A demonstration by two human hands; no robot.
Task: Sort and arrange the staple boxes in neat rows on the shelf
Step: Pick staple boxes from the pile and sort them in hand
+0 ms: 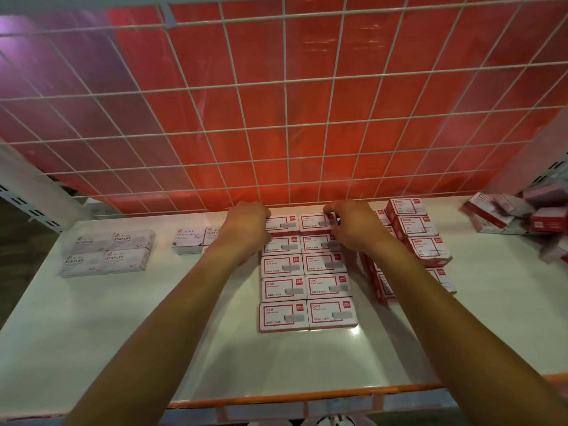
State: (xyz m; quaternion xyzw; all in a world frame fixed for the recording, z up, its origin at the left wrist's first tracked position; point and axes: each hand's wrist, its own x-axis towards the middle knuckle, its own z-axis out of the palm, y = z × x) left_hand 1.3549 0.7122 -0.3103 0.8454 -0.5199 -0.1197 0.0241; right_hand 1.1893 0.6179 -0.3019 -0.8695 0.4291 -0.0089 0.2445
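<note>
White shelf [123, 333] bears rows of staple boxes [284, 290]

On the shelf [92, 333], centre: double column of boxes [307, 287], near to far. Just right: stacked boxes [421, 238]. Right end: loose heap [519, 216]. Left: four flat boxes [107, 253]; paper clip boxes [189, 239] between. Behind all: wire grid [284, 130].

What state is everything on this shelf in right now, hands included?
red staple boxes: flat, two neat columns, five rows.
left hand: fingers curled on the back-left box.
right hand: fingers curled on the back-right box.
grey STAPLES boxes: flat, tidy two-by-two block.
far-right boxes: jumbled heap, unsorted.
</note>
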